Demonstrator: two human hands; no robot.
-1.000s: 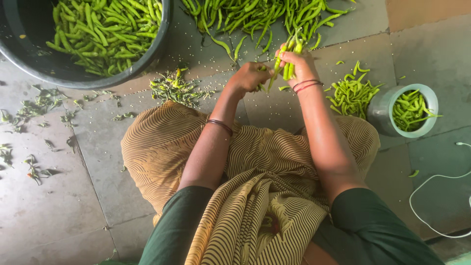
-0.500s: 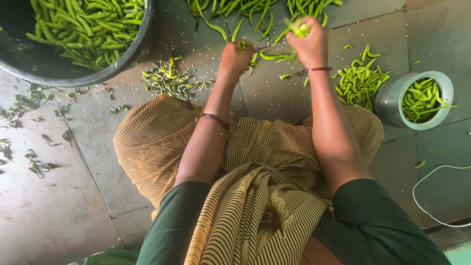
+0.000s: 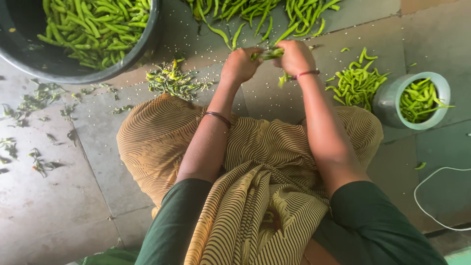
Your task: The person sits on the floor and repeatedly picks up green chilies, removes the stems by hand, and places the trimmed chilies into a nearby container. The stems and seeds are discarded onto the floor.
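Both hands meet over the stone floor (image 3: 59, 216): the left hand (image 3: 240, 65) and right hand (image 3: 294, 56) each curl their fingers around the ends of a small bunch of green chillies (image 3: 269, 53), pinching it between them. Loose chillies lie just beyond, with a heap of stems (image 3: 172, 81) to the left (the dark tub (image 3: 88, 71) and the pale pot (image 3: 417, 100) hold more). A careless twist could snap a pod midway, or scatter seeds and sting the fingers
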